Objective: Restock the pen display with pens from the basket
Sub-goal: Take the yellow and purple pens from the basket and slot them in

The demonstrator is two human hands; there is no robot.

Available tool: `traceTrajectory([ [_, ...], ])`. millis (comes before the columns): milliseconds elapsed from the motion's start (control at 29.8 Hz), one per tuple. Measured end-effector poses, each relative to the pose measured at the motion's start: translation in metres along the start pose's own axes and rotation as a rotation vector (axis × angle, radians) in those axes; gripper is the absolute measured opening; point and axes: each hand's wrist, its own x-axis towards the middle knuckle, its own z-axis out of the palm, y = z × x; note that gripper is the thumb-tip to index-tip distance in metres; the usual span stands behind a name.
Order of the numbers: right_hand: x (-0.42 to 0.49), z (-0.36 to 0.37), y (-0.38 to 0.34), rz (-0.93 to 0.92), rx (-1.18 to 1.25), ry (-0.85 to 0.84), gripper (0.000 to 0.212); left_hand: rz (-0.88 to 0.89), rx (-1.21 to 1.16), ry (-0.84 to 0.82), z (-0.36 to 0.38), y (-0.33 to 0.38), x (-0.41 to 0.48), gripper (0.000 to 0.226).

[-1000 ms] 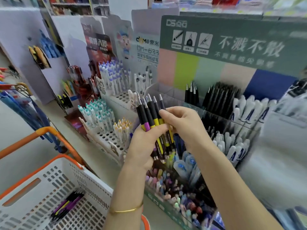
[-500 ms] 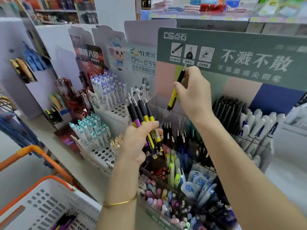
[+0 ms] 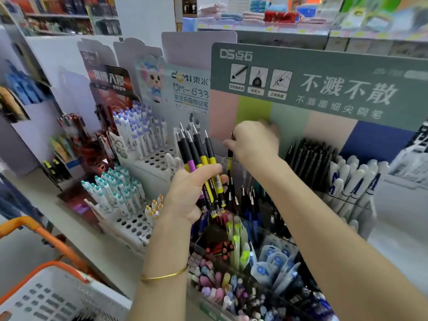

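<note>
My left hand (image 3: 188, 195) grips a bundle of several black pens with yellow and purple barrels (image 3: 200, 163), tips up, in front of the tiered pen display (image 3: 308, 82). My right hand (image 3: 253, 141) is higher and further back. It pinches a single black and yellow pen (image 3: 229, 156) upright over the display's back-left compartment. The white basket with orange handles (image 3: 58, 295) is at the lower left, with only part of its wall showing.
White racks of capped pens (image 3: 139, 135) stand to the left of the display. Black pens (image 3: 310, 163) and white pens (image 3: 352, 181) fill its right compartments. Highlighters and erasers (image 3: 231, 269) crowd the front tiers. Store shelves run behind.
My right hand drew one pen out of the bundle, lifted it high, and has now lowered it into the back-left compartment. My left hand has kept the bundle raised.
</note>
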Motion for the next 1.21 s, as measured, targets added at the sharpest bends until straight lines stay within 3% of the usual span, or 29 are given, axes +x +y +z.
traceTrajectory([
  [101, 0.0, -0.003, -0.002, 0.002, -0.062, -0.035, 0.041, 0.004, -0.012, -0.023, 0.002, -0.001, 0.0, 0.001],
  [269, -0.005, -0.016, 0.006, -0.098, 0.208, 0.143, 0.045, 0.015, -0.028, -0.084, 0.003, -0.002, 0.0, 0.008],
  [403, -0.016, -0.023, -0.002, -0.198, 0.339, -0.008, 0.044, 0.044, -0.027, -0.124, 0.008, 0.0, 0.001, 0.008],
  [504, -0.017, -0.028, 0.0, -0.167, 0.598, -0.095, 0.034, 0.041, -0.034, -0.126, 0.011, 0.001, 0.0, 0.008],
  [571, -0.013, -0.034, 0.004, -0.088, 0.727, 0.017, 0.031, 0.025, -0.063, -0.121, 0.01, 0.001, 0.001, 0.003],
  [638, -0.006, -0.037, 0.011, 0.012, 0.761, 0.247, 0.03, 0.014, -0.101, -0.069, 0.005, -0.001, 0.002, 0.005],
  [705, -0.003, -0.038, 0.015, 0.087, 0.73, 0.446, 0.028, 0.005, -0.131, -0.015, 0.0, -0.003, 0.004, 0.007],
  [772, -0.002, -0.032, 0.016, 0.095, 0.625, 0.524, 0.024, 0.001, -0.135, -0.004, 0.0, -0.003, 0.004, 0.007],
  [940, -0.009, -0.008, 0.007, 0.032, 0.291, 0.293, 0.02, 0.002, -0.126, -0.034, 0.007, -0.002, 0.002, 0.009],
  [1074, -0.01, 0.001, 0.004, -0.056, -0.085, 0.112, 0.029, 0.002, -0.114, -0.056, 0.009, -0.002, 0.0, 0.011],
  [1209, -0.012, -0.001, 0.006, -0.09, -0.131, 0.089, 0.026, -0.005, -0.12, -0.109, 0.006, -0.001, -0.001, 0.011],
])
